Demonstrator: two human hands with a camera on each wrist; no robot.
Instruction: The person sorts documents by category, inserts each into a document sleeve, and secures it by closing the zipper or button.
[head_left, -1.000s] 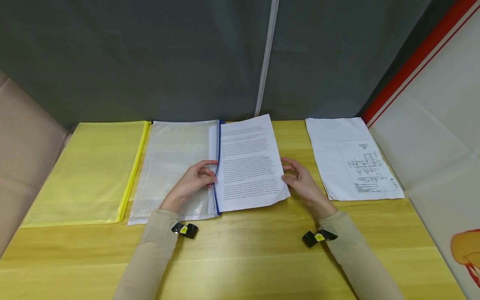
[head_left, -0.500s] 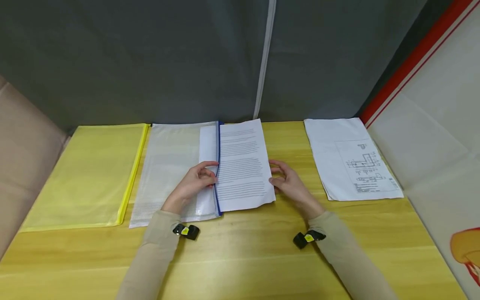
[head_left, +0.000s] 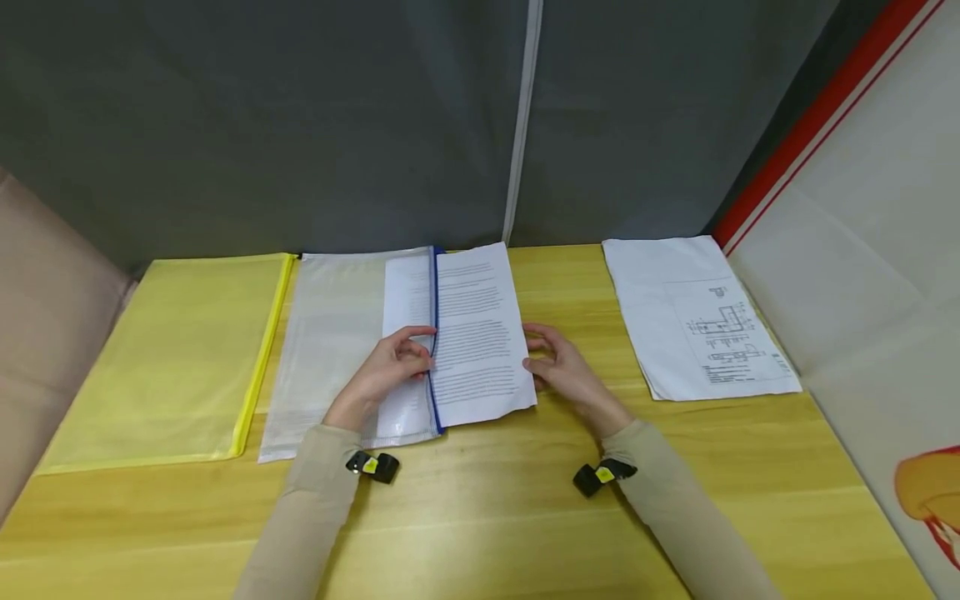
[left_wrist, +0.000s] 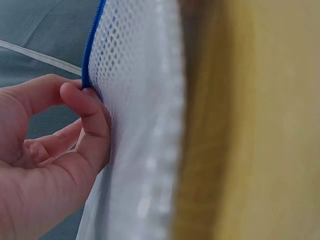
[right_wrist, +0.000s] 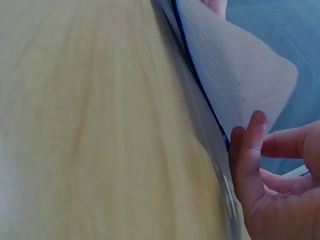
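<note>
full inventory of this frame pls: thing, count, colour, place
Mesh zip pouch: 1, white with blue zipper, table centre-left.
Printed pages: 1 stack, white, partly inside the pouch mouth.
Yellow zip pouch: 1, yellow, flat at far left.
Diagram sheet: 1, white, table right.
Table: 1, light wood.
Backdrop: 1, grey, behind the table.
Left hand: pinches the pouch's zipper edge.
Right hand: fingers at the pages' right edge.

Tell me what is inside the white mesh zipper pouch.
The printed text sheets sit partly inside the white mesh zipper pouch, showing through the mesh beside the blue zipper. The rest sticks out to the right. Anything beneath them inside the pouch is covered.
</note>
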